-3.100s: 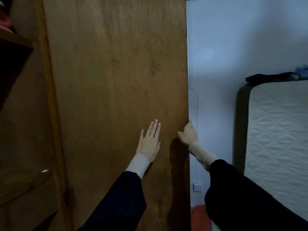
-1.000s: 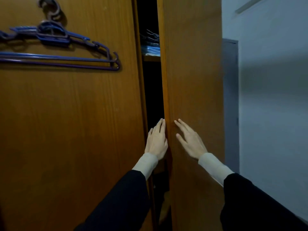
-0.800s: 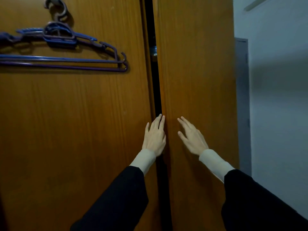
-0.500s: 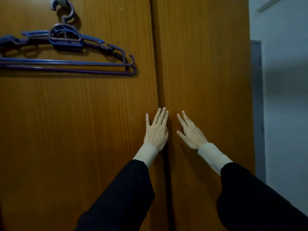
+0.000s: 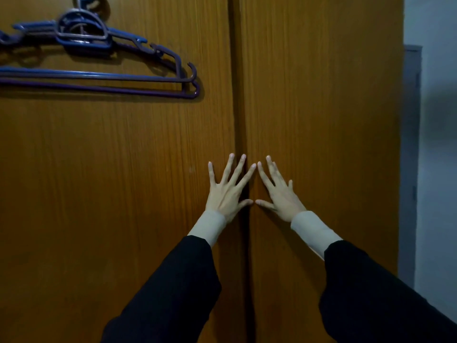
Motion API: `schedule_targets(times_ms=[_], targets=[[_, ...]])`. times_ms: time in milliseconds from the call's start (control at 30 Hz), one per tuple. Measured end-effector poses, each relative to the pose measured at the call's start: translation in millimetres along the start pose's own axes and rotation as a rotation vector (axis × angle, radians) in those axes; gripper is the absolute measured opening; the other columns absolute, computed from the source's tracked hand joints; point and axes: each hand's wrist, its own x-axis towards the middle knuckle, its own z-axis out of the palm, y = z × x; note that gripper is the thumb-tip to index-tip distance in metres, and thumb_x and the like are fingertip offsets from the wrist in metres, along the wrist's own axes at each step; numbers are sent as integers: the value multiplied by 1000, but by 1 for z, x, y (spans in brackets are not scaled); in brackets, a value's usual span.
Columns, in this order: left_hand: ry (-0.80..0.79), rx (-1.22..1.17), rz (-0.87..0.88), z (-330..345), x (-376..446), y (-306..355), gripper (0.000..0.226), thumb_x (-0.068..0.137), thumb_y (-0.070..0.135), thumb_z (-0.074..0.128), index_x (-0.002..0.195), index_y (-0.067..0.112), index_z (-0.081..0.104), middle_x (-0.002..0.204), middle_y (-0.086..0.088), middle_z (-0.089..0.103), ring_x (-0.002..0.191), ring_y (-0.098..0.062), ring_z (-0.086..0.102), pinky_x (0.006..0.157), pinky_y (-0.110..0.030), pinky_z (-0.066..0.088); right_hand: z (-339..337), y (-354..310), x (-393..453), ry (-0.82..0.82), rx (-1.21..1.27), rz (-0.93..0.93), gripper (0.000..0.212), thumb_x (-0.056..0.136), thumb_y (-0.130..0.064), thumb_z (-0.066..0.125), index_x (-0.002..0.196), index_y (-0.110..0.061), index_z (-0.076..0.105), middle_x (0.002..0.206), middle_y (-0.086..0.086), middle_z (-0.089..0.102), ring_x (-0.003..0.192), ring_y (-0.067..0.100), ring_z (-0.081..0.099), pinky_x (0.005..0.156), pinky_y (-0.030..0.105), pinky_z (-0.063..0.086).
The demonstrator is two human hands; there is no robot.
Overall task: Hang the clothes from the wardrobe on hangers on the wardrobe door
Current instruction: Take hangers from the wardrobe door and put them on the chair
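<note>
Against the seam between the two wardrobe doors, both hands are pressing flat with fingers spread and straight, grasping nothing. The left hand (image 5: 228,194) is lying on the left door (image 5: 111,181), its forefinger reaching across the seam; the right hand (image 5: 279,196) is resting on the right door (image 5: 326,120). Blue hangers (image 5: 103,63) are hanging bare, high on the left door, well apart from the hands. A pale wall (image 5: 437,157) is showing at far right.

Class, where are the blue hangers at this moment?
The blue hangers hang at the upper left of the head view, on the left wardrobe door, above the left hand.
</note>
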Motion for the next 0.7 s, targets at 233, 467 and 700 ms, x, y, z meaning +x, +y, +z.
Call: schedule_targets(times_ms=[233, 467, 700], targets=[[-43, 37, -35, -7, 1, 7, 90, 87, 60, 44, 144, 32, -20, 154, 2, -26, 138, -29, -30, 97, -63, -26, 3, 3, 1, 45, 25, -15, 96, 88, -33, 58, 136, -39, -25, 144, -11, -39, 135, 11, -28, 111, 61, 6], [-94, -133, -72, -33, -21, -6, 65, 99, 33, 35, 148, 27, -8, 157, 6, -14, 142, -14, -18, 116, -50, -5, -11, -1, -6, 330, 55, -37, 63, 92, -11, 50, 146, -21, 22, 155, 4, 21, 138, 20, 31, 111, 42, 34], [-88, -106, -212, -78, -52, -46, 57, 98, 22, 35, 149, 21, 9, 158, 0, 6, 146, -19, 6, 118, -42, 3, -31, -52, 14, 380, 243, -205, 40, 94, -11, 45, 134, -13, 44, 134, 5, 51, 123, 19, 48, 101, 35, 42]])
